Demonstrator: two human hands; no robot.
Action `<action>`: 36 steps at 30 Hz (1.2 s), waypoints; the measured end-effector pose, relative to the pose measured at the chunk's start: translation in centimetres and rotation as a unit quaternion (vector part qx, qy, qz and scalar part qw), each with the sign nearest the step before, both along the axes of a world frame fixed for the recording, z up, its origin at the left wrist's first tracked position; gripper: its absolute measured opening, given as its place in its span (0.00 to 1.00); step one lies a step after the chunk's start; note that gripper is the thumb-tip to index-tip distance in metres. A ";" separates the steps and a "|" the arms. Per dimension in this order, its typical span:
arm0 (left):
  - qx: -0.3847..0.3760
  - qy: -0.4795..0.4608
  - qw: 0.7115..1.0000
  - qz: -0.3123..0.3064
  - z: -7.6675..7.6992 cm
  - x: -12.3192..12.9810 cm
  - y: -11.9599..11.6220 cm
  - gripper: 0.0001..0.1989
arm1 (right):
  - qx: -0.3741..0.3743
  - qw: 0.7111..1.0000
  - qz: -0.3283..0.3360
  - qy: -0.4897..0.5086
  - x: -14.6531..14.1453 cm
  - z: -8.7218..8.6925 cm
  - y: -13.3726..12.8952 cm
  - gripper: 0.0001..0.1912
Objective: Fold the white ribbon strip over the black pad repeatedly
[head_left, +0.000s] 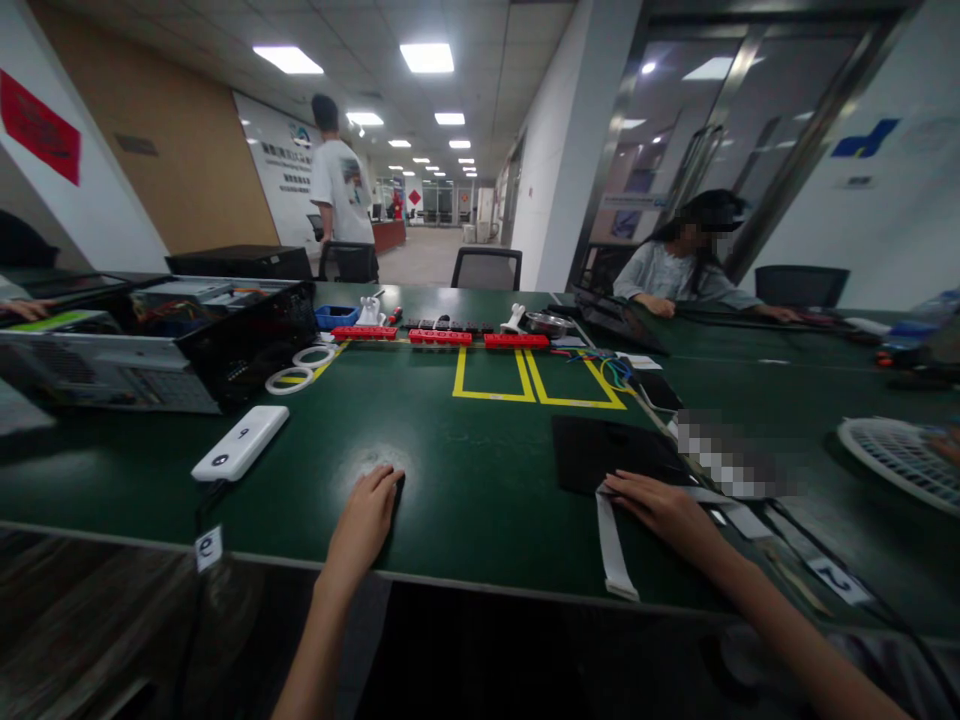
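My right hand (660, 508) is at the lower right, its fingertips closed on the bend of a grey flat ribbon cable (611, 540). One end of the cable hangs toward me with a pale connector, and the rest runs right, partly hidden by my hand. Just beyond these fingers is a thin black mat (619, 450). My left hand (366, 515) lies on the green table (465, 500) near its front edge. Its fingers are loosely extended, and I see nothing in them.
A white power bank (241, 442) lies left, before an opened computer case (150, 350). Red racks (440, 337), yellow tape outlines (495, 396) and coloured wires (615, 372) are farther back. A white basket (900, 460) stands right. One person (682, 260) sits across; another (341, 190) stands behind.
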State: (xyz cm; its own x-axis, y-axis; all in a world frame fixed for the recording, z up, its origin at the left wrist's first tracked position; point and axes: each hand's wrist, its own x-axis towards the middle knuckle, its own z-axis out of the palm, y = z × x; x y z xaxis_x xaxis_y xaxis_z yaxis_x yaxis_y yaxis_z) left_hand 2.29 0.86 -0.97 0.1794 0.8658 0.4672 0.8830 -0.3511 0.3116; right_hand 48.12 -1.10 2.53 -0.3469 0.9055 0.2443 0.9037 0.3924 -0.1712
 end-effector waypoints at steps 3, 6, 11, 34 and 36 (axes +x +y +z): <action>-0.003 -0.001 1.000 0.001 0.1 0.0 0.0 0.18 | 0.047 0.997 -0.063 -0.010 0.9 2.1 -0.9 0.21; -0.001 -0.005 1.000 0.000 0.1 0.0 0.0 0.17 | 0.162 0.951 -0.261 -0.036 1.8 5.7 -1.3 0.24; -0.003 -0.006 1.000 -0.003 0.0 0.1 0.0 0.17 | 0.158 0.838 -0.522 -0.023 3.7 10.3 0.1 0.23; -0.003 -0.017 1.000 -0.005 -0.1 0.0 0.0 0.16 | -0.045 0.997 -0.052 -0.045 -0.9 1.4 7.0 0.28; -0.003 -0.016 1.000 -0.006 -0.2 -0.1 0.1 0.16 | -0.062 0.996 -0.041 -0.055 -2.0 1.2 6.8 0.30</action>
State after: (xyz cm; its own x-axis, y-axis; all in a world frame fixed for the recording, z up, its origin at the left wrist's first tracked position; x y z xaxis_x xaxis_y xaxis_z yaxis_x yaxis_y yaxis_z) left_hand 2.18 0.93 -1.15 0.1749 0.8663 0.4678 0.8683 -0.3597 0.3415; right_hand 46.13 5.72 3.69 -0.2893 0.9527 0.0935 0.9478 0.2987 -0.1115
